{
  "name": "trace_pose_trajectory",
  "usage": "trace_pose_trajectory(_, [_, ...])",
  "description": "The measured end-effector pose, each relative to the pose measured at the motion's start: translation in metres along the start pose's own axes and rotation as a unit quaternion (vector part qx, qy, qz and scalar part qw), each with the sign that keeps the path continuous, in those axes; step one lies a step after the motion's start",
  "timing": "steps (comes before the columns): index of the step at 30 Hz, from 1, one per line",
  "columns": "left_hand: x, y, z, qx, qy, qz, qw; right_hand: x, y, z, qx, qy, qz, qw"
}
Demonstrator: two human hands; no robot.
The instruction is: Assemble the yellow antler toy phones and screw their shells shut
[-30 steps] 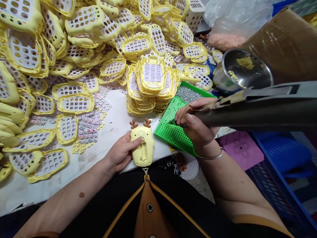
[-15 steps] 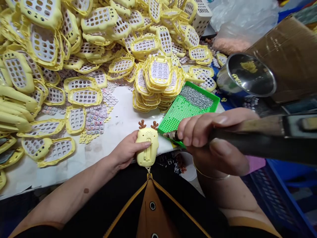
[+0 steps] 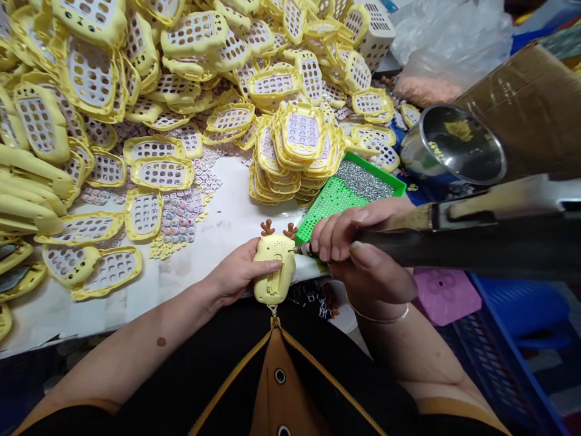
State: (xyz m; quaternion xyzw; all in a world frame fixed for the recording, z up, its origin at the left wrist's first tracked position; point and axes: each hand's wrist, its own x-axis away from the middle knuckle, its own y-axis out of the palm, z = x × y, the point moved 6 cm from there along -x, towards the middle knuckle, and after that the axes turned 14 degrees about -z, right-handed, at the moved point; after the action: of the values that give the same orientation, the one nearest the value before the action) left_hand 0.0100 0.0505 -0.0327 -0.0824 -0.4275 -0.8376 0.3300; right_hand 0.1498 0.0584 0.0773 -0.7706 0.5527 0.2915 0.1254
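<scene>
My left hand [image 3: 238,271] is wrapped round the left side of a yellow toy body [image 3: 271,289] with brown antlers, its thumb lying across the slot in the toy's back. The toy stands antlers-up, close to my jacket zip. In my right hand [image 3: 363,254] is a dark power screwdriver [image 3: 472,233], pointing left. Its tip reaches the toy's upper right corner; whether a screw sits there is too small to tell. Behind the screwdriver tip lies a green tray [image 3: 324,206] with many silver screws [image 3: 365,180] at its far end.
Yellow shells [image 3: 93,75] are heaped across the back and left of the white table [image 3: 218,224]. A stack of shells [image 3: 302,133] stands behind the toy. At the right are a metal bowl [image 3: 481,163], a cardboard box [image 3: 521,109], a pink piece [image 3: 447,297] and a blue basket [image 3: 503,363].
My right hand has moved left with the screwdriver, bringing its tip to the toy's upper right corner. The left hand keeps its hold, and the view has shifted slightly.
</scene>
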Motion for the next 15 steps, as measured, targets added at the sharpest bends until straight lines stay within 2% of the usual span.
trace_pose_trajectory(5, [-0.003,-0.001,0.001,0.026,0.013,0.001,1.0,-0.001,0.013,0.01,0.036,0.04,-0.067,0.996])
trace_pose_trajectory(9, [-0.003,-0.001,0.003,0.031,0.022,0.0,0.999,-0.005,0.016,0.015,0.014,0.033,-0.092,0.995])
trace_pose_trajectory(15, [-0.002,0.0,0.002,0.027,0.018,-0.008,0.999,-0.002,0.014,0.014,-0.037,0.006,-0.078,0.996])
